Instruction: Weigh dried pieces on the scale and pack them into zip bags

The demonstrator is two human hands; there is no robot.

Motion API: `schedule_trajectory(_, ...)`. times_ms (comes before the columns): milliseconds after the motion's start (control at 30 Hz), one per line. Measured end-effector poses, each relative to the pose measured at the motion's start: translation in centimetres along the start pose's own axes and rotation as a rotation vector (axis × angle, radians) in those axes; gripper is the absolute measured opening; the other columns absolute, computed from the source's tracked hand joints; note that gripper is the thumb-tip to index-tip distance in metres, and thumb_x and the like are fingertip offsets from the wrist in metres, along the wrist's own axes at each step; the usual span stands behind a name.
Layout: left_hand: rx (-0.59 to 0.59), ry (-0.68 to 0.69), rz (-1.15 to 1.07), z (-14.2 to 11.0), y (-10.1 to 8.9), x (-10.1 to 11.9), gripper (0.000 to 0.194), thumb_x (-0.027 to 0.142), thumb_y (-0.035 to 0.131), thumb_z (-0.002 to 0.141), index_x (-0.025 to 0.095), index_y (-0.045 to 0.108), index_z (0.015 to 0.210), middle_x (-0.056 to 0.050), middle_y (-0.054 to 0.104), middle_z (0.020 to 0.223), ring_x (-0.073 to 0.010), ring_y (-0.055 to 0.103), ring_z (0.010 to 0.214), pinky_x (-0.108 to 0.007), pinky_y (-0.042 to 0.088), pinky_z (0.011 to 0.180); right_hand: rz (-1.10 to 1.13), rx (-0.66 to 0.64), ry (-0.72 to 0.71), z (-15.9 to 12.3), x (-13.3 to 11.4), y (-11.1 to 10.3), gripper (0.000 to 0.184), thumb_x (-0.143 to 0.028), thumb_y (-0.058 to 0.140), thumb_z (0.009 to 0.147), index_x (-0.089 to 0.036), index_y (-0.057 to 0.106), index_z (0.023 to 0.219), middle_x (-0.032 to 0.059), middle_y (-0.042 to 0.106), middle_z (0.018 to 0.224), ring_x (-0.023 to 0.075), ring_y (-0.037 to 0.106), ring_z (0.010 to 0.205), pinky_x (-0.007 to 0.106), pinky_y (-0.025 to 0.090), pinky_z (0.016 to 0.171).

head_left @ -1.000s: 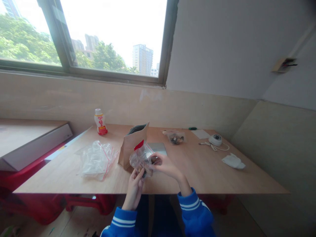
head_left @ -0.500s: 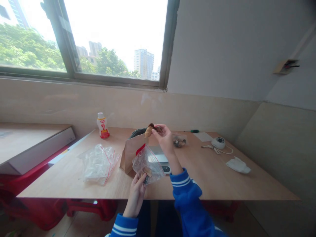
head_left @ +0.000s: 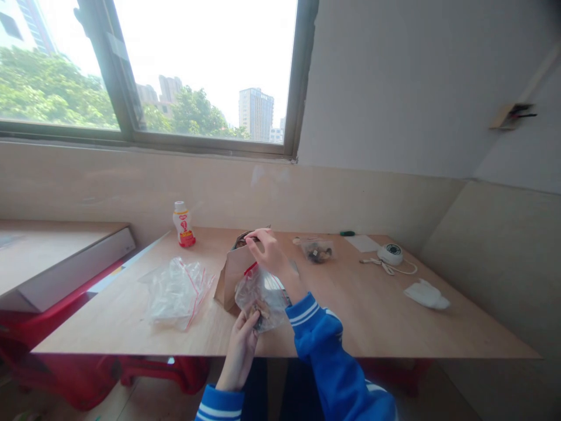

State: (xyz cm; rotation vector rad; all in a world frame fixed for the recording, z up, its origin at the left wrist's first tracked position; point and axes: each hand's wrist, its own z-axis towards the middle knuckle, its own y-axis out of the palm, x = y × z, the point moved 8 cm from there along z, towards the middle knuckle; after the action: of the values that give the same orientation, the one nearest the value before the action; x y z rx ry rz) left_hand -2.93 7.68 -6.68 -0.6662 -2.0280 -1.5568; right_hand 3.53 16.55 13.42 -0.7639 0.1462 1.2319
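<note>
My left hand pinches the lower part of a clear zip bag, held up in front of the paper bag. Inside the zip bag lie tan and dark pieces that look like dried mushrooms. My right hand is at the mouth of the standing brown paper bag, thumb and fingers slightly apart. Brown pieces show at the paper bag's opening. Behind my right wrist and the zip bag, a flat scale is mostly hidden.
Flat clear zip bags lie at left, with a red and white bottle behind them. Another filled clear bag lies right of the paper bag. Farther right are a white dome camera with its cable and a crumpled tissue.
My right hand has moved left and down to the paper bag's mouth. The brown mushroom-like piece it pinched no longer shows in its fingers. The left hand stays about where it was.
</note>
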Motion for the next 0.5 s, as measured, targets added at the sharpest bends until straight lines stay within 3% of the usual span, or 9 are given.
schedule_trajectory(100, -0.001, -0.007, -0.006, -0.4, 0.2, 0.1, 0.042, 0.019, 0.076, 0.063, 0.018, 0.067, 0.104, -0.008, 0.07, 0.107, -0.0193, 0.065, 0.096, -0.026, 0.051, 0.082, -0.069, -0.069, -0.038, 0.1, -0.7, 0.4, 0.032, -0.029, 0.036, 0.096, -0.019, 0.066, 0.09, 0.0075, 0.062, 0.096, 0.0188, 0.052, 0.102, 0.034, 0.039, 0.097)
schedule_trajectory(233, -0.088, -0.018, -0.065, -0.7, 1.0, 0.3, 0.04, 0.025, 0.068, 0.071, 0.016, 0.066, 0.109, -0.009, 0.067, 0.115, -0.0224, 0.06, 0.108, -0.031, 0.046, 0.093, -0.015, 0.067, -0.016, -0.3, -1.7, -1.7, 0.031, -0.024, 0.033, 0.096, -0.021, 0.063, 0.105, 0.0071, 0.06, 0.107, 0.0186, 0.051, 0.107, 0.036, 0.034, 0.102)
schedule_trajectory(367, -0.106, -0.022, -0.089, -0.7, 0.9, 0.5, 0.045, 0.013, 0.065, 0.064, 0.017, 0.067, 0.108, -0.007, 0.068, 0.112, -0.0228, 0.056, 0.115, -0.031, 0.041, 0.101, 0.153, 0.153, 0.145, -2.6, -0.2, -4.7, 0.026, -0.021, 0.037, 0.091, -0.021, 0.063, 0.095, 0.0041, 0.062, 0.095, 0.0173, 0.057, 0.094, 0.033, 0.044, 0.09)
schedule_trajectory(433, -0.099, -0.012, -0.042, -0.6, 0.8, 0.6, 0.048, 0.011, 0.065, 0.062, 0.018, 0.067, 0.109, -0.007, 0.068, 0.11, -0.0231, 0.056, 0.114, -0.032, 0.04, 0.101, 0.29, 0.057, 0.308, -4.6, 1.9, -4.7, 0.023, -0.022, 0.04, 0.089, -0.02, 0.063, 0.09, 0.0016, 0.063, 0.083, 0.0153, 0.06, 0.079, 0.03, 0.049, 0.077)
schedule_trajectory(500, -0.094, -0.006, -0.005, -0.6, 0.7, 0.5, 0.047, 0.012, 0.067, 0.063, 0.019, 0.067, 0.11, -0.007, 0.069, 0.108, -0.0228, 0.058, 0.111, -0.032, 0.041, 0.1, 0.403, -0.126, 0.456, -7.1, 3.9, -3.4, 0.02, -0.023, 0.044, 0.086, -0.019, 0.063, 0.086, 0.0004, 0.064, 0.077, 0.0141, 0.061, 0.072, 0.028, 0.05, 0.069)
